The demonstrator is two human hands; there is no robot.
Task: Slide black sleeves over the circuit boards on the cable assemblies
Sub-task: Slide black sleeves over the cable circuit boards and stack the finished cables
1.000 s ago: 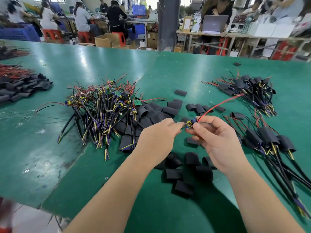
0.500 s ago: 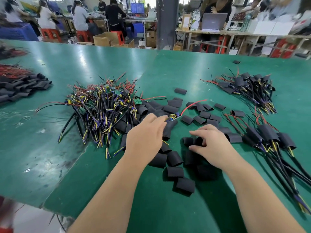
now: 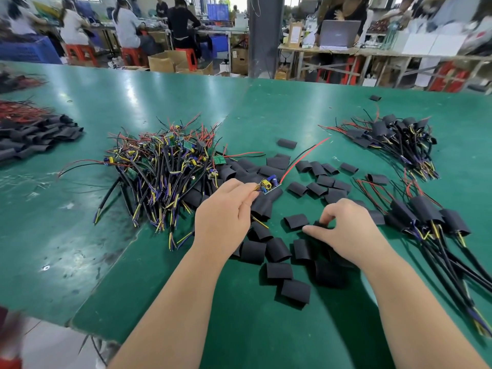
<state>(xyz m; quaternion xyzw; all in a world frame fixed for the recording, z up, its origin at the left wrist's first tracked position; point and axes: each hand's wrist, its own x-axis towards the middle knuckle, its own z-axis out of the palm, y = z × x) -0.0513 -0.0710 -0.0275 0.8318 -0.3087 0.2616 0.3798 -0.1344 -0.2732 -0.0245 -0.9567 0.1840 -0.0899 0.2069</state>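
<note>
My left hand (image 3: pixel 226 209) holds a cable assembly by its end, and its small circuit board (image 3: pixel 269 184) with yellow and blue parts sticks out past my fingertips, a red wire (image 3: pixel 303 157) trailing up to the right. My right hand (image 3: pixel 343 230) pinches a black sleeve (image 3: pixel 318 224) lying among several loose black sleeves (image 3: pixel 279 270) scattered on the green table (image 3: pixel 239 328). A pile of bare cable assemblies (image 3: pixel 165 166) lies to the left of my left hand.
Sleeved assemblies lie at the right (image 3: pixel 431 219) and far right (image 3: pixel 394 137). Another heap of black sleeves (image 3: pixel 34 137) with red wires sits at the far left. The table's near edge drops off at the lower left. People work at benches behind.
My hands have come apart. The left carried the board and cable down toward the sleeves, and the right dropped to the table and took hold of a loose sleeve.
</note>
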